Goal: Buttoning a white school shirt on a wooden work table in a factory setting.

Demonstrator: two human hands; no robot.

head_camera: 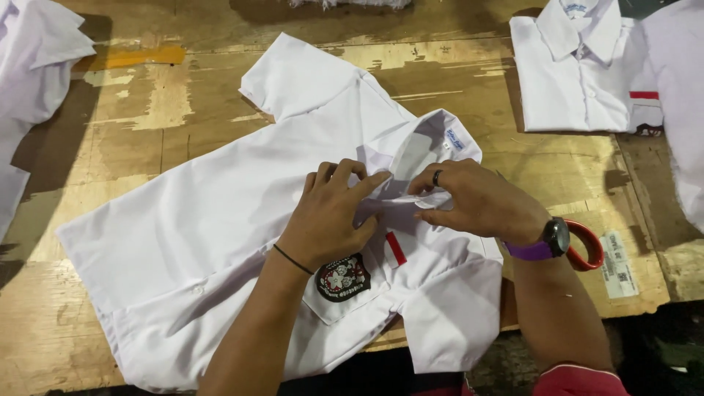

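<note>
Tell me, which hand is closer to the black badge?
Left. The left hand sits just above the badge, its wrist beside it. The right hand is farther, up and right near the collar.

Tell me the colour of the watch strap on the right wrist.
Purple; the watch strap shows clearly in the head view, on the right hand's wrist.

Both forearms are bare. The left hand [334,213] wears nothing on its fingers; a thin black band [292,259] circles its wrist. The right hand [477,204] carries a dark ring [437,177] on one finger, and its wrist bears a wristwatch [555,238] with a dark round case on a purple strap. Low at the frame's edge, by the right arm, a strip of red clothing [579,381] with a paler trim shows
</note>
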